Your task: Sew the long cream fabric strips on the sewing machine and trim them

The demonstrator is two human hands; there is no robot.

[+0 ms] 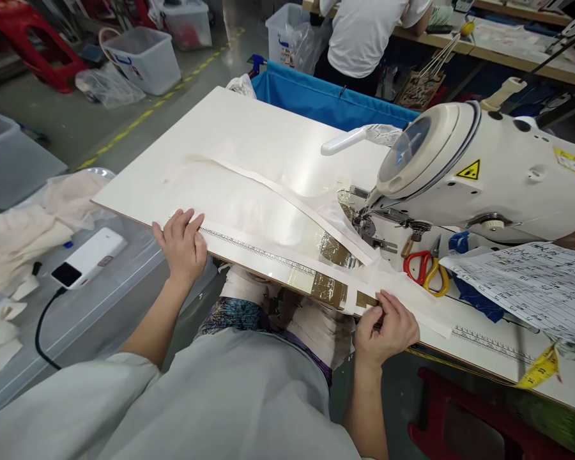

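A sheer, pale fabric piece [249, 214] with stitched-looking bands along its edges lies across the white sewing table [172, 144]. At the table's front edge, my left hand [179, 246] rests with its fingers spread at the fabric's left end, beside a printed ruler scale [253, 248]. Further right, my right hand [386, 326] is closed, thumb and fingers pinching the fabric's front edge. The fabric's middle reaches towards the needle area of the sewing machine [431, 172], which stands beyond my right hand. Part of what the right fingers grip is hidden.
Scissors [426, 268] with red and yellow handles and a written sheet [527, 281] lie right of the fabric. A yellow tape measure [539, 370] hangs nearby. Left stands a plastic bin with a white device [89, 259]. Behind are a blue cloth bin [316, 96] and a person [361, 38].
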